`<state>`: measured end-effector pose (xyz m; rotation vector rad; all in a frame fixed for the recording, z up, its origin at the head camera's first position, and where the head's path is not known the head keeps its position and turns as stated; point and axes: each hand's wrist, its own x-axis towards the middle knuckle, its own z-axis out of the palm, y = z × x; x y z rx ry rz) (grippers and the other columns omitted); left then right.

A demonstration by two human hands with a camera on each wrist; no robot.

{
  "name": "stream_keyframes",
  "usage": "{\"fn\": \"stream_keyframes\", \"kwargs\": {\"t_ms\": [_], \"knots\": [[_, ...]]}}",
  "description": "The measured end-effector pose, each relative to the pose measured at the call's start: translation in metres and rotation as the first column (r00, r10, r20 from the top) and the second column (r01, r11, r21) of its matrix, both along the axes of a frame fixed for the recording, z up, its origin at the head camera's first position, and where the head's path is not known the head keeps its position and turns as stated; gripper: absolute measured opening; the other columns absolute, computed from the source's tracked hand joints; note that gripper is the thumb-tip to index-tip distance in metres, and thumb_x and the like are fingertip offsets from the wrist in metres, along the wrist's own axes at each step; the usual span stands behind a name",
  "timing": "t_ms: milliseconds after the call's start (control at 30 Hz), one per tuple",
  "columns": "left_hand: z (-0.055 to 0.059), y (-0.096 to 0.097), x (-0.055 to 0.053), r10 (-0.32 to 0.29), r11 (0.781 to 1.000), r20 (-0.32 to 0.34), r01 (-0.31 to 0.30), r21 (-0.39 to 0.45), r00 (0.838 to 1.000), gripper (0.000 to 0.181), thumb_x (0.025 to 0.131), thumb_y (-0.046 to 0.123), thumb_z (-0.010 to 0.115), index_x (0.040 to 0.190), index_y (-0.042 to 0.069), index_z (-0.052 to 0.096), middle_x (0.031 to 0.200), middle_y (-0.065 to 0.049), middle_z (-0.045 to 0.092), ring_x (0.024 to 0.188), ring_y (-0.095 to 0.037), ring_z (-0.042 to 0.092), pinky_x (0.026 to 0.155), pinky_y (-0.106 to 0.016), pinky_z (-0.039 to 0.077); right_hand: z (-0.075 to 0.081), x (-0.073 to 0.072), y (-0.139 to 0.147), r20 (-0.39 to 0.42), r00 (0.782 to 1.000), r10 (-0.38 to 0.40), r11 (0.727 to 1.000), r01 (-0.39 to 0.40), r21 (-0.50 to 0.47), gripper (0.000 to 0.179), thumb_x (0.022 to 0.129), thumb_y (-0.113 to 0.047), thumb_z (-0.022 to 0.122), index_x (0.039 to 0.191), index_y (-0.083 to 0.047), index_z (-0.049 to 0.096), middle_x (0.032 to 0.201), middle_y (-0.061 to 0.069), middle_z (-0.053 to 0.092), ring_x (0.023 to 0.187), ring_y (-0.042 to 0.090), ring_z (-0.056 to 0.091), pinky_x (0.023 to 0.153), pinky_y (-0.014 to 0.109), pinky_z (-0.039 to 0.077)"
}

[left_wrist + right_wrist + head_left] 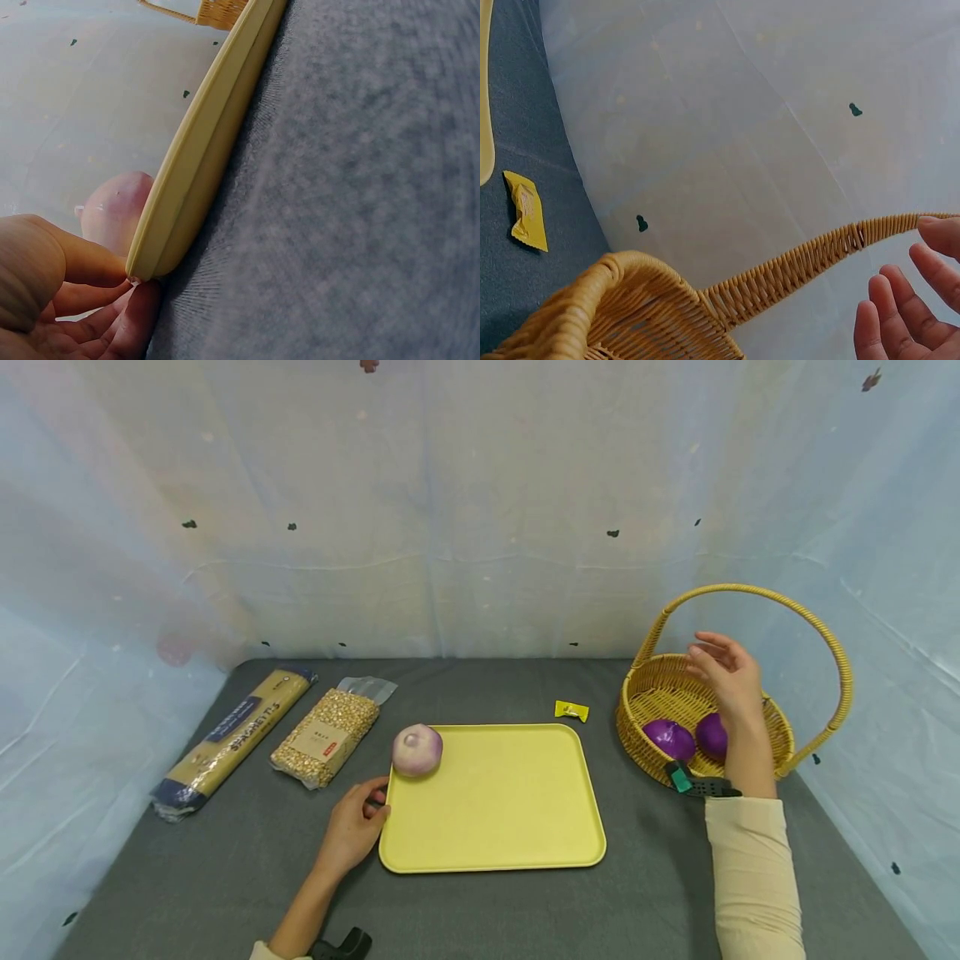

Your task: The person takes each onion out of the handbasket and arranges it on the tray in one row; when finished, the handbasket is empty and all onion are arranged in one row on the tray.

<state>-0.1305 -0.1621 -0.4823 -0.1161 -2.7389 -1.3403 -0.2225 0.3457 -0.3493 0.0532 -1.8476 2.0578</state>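
Observation:
A yellow tray (495, 802) lies on the table, with a purple-and-white onion (417, 750) at its far left corner. My left hand (356, 822) is at the tray's left edge; in the left wrist view its thumb and fingers pinch the rim. Over the wicker basket (632, 727) hovers my right hand (727, 672), its fingers loosely bent and holding nothing. The basket's tall handle (795, 270) arches close to those fingers in the right wrist view. Inside the basket sit two shiny purple round things (669, 741), the right one partly hidden by my wrist.
A spaghetti pack (236, 735) and a clear bag of yellow kernels (326, 735) lie left of the tray. Between tray and basket, farther back, is a small yellow wrapped candy (572, 710). A pale curtain (480, 527) hangs behind and beside the grey table.

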Motion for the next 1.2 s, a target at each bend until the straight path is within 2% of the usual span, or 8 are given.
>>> {"fn": "stream_keyframes", "kwargs": {"t_ms": [267, 500, 700, 833, 933, 1100, 1200], "knots": [[0.0, 0.0, 0.0, -0.007, 1.0, -0.004, 0.007, 0.003, 1.0, 0.04, 0.083, -0.001, 0.063, 0.122, -0.002, 0.058, 0.09, -0.01, 0.056, 0.068, -0.013, 0.05, 0.059, -0.026, 0.042, -0.002, -0.003, 0.008, 0.037, 0.998, -0.044, 0.998, 0.046, -0.033, 0.033, 0.085, -0.008, 0.067, 0.116, -0.005, 0.059, 0.099, 0.001, 0.061, 0.082, 0.009, 0.062, 0.069, 0.018, 0.051], [0.001, 0.0, -0.001, -0.006, 1.0, -0.009, 0.006, 0.004, 1.0, 0.04, 0.082, -0.001, 0.063, 0.122, -0.003, 0.058, 0.09, -0.01, 0.057, 0.067, -0.013, 0.05, 0.059, -0.026, 0.042, -0.004, -0.008, 0.015, 0.106, 0.987, -0.121, 0.993, 0.121, 0.002, 0.048, 0.083, -0.015, 0.07, 0.126, 0.0, 0.052, 0.1, -0.001, 0.06, 0.082, 0.007, 0.062, 0.068, 0.016, 0.05], [0.001, 0.001, 0.0, -0.003, 1.0, 0.006, 0.003, 0.006, 1.0, 0.04, 0.083, 0.0, 0.063, 0.123, -0.003, 0.057, 0.091, -0.01, 0.057, 0.068, -0.013, 0.05, 0.06, -0.026, 0.042, -0.006, -0.007, 0.021, 0.157, 0.976, -0.151, 0.987, 0.157, -0.023, 0.034, 0.083, -0.014, 0.07, 0.115, -0.011, 0.06, 0.097, -0.001, 0.06, 0.078, 0.006, 0.063, 0.066, 0.016, 0.05], [0.002, 0.001, 0.001, -0.003, 1.0, 0.004, 0.003, 0.003, 1.0, 0.04, 0.083, 0.0, 0.063, 0.123, -0.003, 0.057, 0.091, -0.01, 0.057, 0.068, -0.013, 0.05, 0.06, -0.026, 0.042, -0.008, -0.008, 0.026, 0.168, 0.972, -0.165, 0.983, 0.175, -0.047, 0.03, 0.083, -0.013, 0.07, 0.111, -0.012, 0.062, 0.094, -0.002, 0.063, 0.077, 0.006, 0.063, 0.065, 0.016, 0.05], [0.002, 0.001, 0.0, -0.003, 1.0, -0.002, 0.003, -0.001, 1.0, 0.04, 0.083, 0.0, 0.063, 0.122, -0.003, 0.057, 0.091, -0.01, 0.057, 0.068, -0.013, 0.05, 0.06, -0.026, 0.042, -0.019, -0.016, 0.039, 0.154, 0.972, -0.178, 0.982, 0.186, -0.042, 0.034, 0.083, -0.015, 0.07, 0.115, -0.01, 0.062, 0.096, 0.0, 0.064, 0.081, 0.01, 0.064, 0.066, 0.019, 0.051], [0.002, 0.001, 0.0, -0.006, 1.0, -0.008, 0.006, -0.003, 1.0, 0.04, 0.082, -0.001, 0.063, 0.122, -0.004, 0.057, 0.09, -0.01, 0.057, 0.067, -0.013, 0.05, 0.059, -0.026, 0.042, -0.063, -0.045, 0.084, 0.132, 0.975, -0.179, 0.981, 0.187, -0.055, 0.046, 0.078, -0.023, 0.075, 0.12, -0.011, 0.062, 0.108, 0.006, 0.065, 0.088, 0.015, 0.066, 0.07, 0.024, 0.053], [0.002, 0.001, 0.0, -0.006, 1.0, -0.011, 0.006, -0.001, 1.0, 0.04, 0.082, -0.001, 0.063, 0.122, -0.004, 0.057, 0.09, -0.01, 0.057, 0.067, -0.013, 0.05, 0.059, -0.026, 0.042, -0.082, -0.057, 0.103, 0.127, 0.974, -0.188, 0.978, 0.198, -0.071, 0.049, 0.076, -0.025, 0.077, 0.12, -0.011, 0.062, 0.11, 0.006, 0.064, 0.089, 0.015, 0.066, 0.071, 0.025, 0.053]]}}
